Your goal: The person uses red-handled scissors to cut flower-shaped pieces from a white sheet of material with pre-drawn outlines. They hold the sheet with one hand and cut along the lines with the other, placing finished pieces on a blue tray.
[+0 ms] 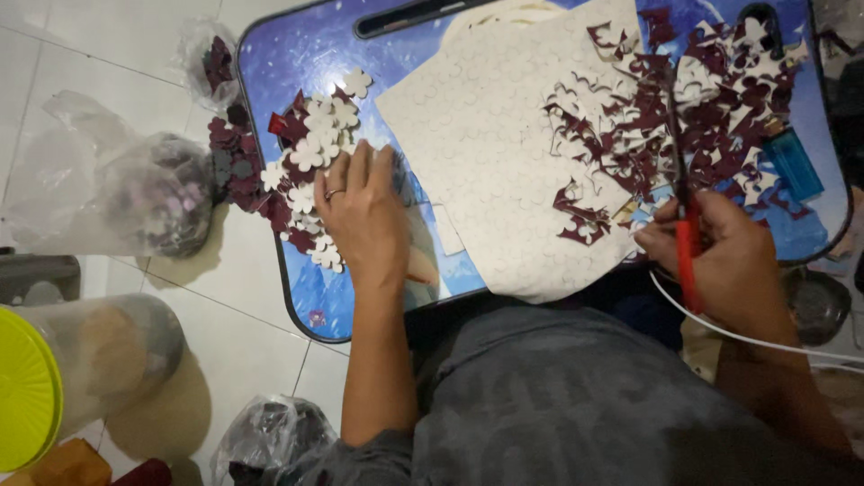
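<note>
Blue lap table (315, 54) as landmark. Left hand (360, 216) flat, fingers spread, palm down on table's left part, fingertips touching pile of white and maroon flower cutouts (310, 157); nothing clasped. Right hand (720, 256) at table's near right edge, closed around red-handled scissors (684, 193), blades pointing across table. White sheets (486, 153) at table's centre; maroon scraps (684, 99) on its far right part. Plastic bags (153, 193) on floor left of table.

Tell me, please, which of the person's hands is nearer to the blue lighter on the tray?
The right hand, gripping red-handled scissors, sits just below-left of the blue lighter. The left hand rests far across the tray on the flower cut-outs.
</note>
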`<action>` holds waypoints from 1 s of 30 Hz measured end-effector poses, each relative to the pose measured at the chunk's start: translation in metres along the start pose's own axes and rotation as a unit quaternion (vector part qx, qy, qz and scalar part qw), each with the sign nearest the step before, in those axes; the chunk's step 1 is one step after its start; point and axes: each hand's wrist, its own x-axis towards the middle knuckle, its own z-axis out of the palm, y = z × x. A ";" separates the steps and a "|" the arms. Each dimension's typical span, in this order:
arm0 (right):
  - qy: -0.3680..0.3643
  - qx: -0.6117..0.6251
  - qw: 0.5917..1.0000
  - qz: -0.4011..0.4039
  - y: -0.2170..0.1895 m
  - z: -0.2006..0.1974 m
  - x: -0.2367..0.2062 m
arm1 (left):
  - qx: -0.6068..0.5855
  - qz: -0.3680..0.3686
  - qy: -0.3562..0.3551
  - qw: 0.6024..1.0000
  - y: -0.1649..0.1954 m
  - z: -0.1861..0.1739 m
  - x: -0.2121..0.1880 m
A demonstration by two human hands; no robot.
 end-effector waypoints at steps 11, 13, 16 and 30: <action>-0.194 -0.451 0.871 -0.014 -0.033 -0.008 -0.001 | -0.164 -0.030 -0.056 0.984 0.063 -0.017 -0.034; -0.195 -0.476 0.858 0.008 -0.035 -0.012 -0.003 | -0.211 -0.036 -0.072 0.974 0.066 -0.017 -0.035; -0.167 -0.490 0.855 0.043 -0.032 -0.014 -0.001 | -0.236 -0.036 -0.070 0.969 0.071 -0.015 -0.035; -0.018 -0.506 0.862 -0.038 0.027 -0.009 0.010 | -0.432 -0.037 -0.038 0.900 0.095 0.003 -0.035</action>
